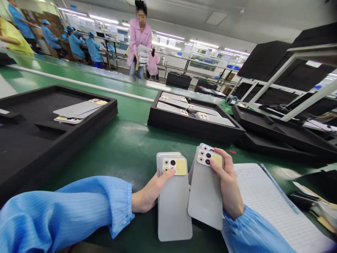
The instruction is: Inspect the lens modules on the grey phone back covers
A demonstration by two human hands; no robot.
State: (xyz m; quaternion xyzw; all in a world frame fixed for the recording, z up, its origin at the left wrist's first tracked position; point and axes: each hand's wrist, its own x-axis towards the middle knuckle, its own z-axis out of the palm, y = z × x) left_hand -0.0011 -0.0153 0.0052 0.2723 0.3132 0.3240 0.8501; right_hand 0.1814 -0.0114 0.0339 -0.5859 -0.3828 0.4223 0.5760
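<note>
My left hand (155,188) grips a small stack of grey phone back covers (175,207), its thumb lying by the camera cutouts. Beside it, my right hand (228,179) is closed on a second stack of phone back covers (206,196), thumb on the yellow patch near the lenses. Both stacks are tilted up above the green table with their camera ends away from me. Their inner edges nearly meet. Most fingers are hidden behind the covers.
On the left, a black foam tray (105,112) holds a few covers (79,109). Another black tray (195,131) with several covers stands ahead. A lined notebook (263,196) and pen (279,188) lie to the right. Across the table, a person in pink (140,38) carries a stack.
</note>
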